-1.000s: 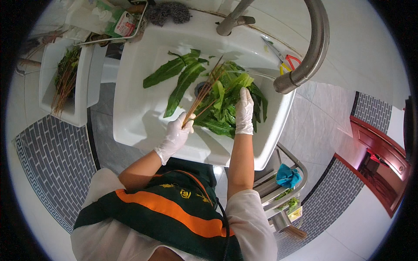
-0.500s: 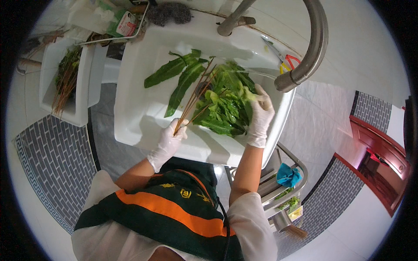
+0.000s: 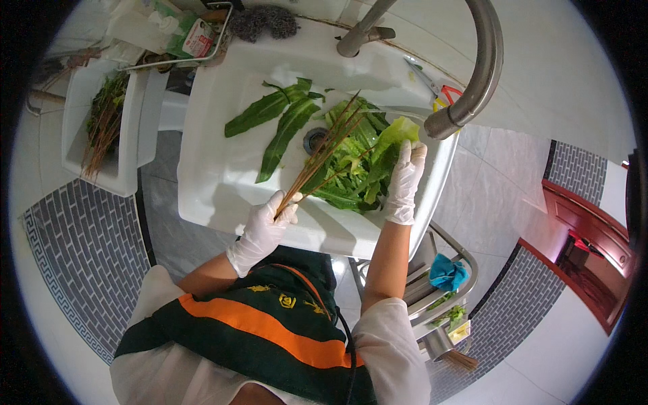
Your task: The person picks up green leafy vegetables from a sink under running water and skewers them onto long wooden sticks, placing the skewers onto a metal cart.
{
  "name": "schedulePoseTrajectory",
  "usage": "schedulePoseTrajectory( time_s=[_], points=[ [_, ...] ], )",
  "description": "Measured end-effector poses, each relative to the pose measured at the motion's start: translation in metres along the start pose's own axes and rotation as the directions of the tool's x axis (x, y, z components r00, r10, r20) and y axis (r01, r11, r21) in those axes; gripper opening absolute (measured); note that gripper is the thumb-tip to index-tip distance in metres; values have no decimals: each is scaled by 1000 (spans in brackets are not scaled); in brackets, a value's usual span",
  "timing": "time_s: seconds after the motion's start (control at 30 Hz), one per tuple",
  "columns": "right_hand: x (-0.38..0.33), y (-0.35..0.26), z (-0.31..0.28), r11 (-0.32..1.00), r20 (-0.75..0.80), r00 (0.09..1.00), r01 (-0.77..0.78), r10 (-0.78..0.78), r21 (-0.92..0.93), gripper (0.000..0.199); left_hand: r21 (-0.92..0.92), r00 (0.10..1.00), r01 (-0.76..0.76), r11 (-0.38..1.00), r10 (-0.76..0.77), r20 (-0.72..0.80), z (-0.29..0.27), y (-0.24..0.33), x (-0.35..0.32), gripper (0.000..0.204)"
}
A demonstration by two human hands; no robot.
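Observation:
My gloved left hand (image 3: 266,226) grips the lower ends of several thin brown skewers (image 3: 322,154), which slant up over the sink toward the greens. Pinched in my gloved right hand (image 3: 406,179) is a pale green lettuce leaf (image 3: 395,133), held up near the faucet spout. Below and beside it lies a heap of leafy greens (image 3: 347,192), partly behind the skewers; I cannot tell whether some leaves are threaded on them. Two long dark green leaves (image 3: 289,131) rest on the left part of the white sink (image 3: 209,182). The drain (image 3: 314,140) shows between them and the heap.
A curved metal faucet (image 3: 489,74) arches over the sink's right side. Scissors (image 3: 432,84) lie on the back right rim, and a dark scouring pad (image 3: 263,23) at the back left. Left stands a white basin (image 3: 128,155) with skewered greens. A metal rack (image 3: 452,283) holds a blue cloth (image 3: 447,272).
My right hand has brought the pale leaf up and toward the spout, spreading it out. The skewers have shifted right with my left hand, uncovering the drain.

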State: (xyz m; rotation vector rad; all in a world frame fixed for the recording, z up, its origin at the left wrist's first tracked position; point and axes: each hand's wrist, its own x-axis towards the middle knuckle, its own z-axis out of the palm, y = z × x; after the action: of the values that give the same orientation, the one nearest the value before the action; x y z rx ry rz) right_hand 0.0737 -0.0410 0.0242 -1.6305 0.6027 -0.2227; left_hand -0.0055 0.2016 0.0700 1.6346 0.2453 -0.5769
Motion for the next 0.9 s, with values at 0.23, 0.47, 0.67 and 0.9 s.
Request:
schedulePoseTrajectory(
  time_s=[0.23, 0.47, 0.67, 0.9],
  points=[
    [-15, -16, 20, 957, 96, 985, -165, 146, 238, 15, 107, 1000, -29, 994, 30, -10, 2, 6, 5, 20],
    [-13, -14, 30, 980, 62, 988, -149, 142, 133, 23, 65, 999, -14, 998, 16, -29, -1, 16, 1, 19],
    [-6, -37, 39, 981, -32, 990, -129, 135, 143, 20, 77, 999, -18, 997, 22, -45, -4, 26, -2, 17],
    [-7, -42, 42, 984, -33, 992, -112, 118, 141, 24, 72, 997, -18, 997, 24, -76, -7, 34, -4, 16]
  ],
)
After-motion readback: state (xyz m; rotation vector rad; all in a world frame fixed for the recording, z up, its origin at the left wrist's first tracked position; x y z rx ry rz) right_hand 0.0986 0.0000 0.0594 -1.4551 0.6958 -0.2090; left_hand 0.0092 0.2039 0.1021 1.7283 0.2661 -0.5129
